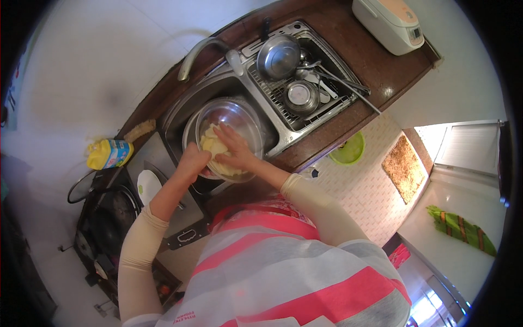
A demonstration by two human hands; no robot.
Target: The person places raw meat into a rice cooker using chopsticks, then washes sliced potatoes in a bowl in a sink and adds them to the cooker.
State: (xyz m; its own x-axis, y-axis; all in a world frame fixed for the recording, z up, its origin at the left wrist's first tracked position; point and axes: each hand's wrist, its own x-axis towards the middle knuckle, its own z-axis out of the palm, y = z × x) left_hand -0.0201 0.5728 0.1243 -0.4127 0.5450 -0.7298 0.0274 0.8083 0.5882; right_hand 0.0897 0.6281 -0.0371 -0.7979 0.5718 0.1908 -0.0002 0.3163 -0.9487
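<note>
A clear bowl (250,122) is tilted over the left sink basin (179,118), above a metal basin (188,133) that shows partly behind it. Pale yellow slices (210,141), which look like potato, lie along the near side of the clear bowl. My left hand (193,164) grips the bowl's left rim, thumb over the edge and the other fingers mostly hidden below. Over the slices rests my right hand (236,149), inside the bowl with its fingers spread.
Right of the basin, a dish rack (282,104) holds a metal lid (279,57), a metal pot (301,98) and utensils. The faucet (200,55) arches behind. On the left are a cutting board (186,204), a white dish (149,187), a knife (157,169) and a yellow bottle (110,154).
</note>
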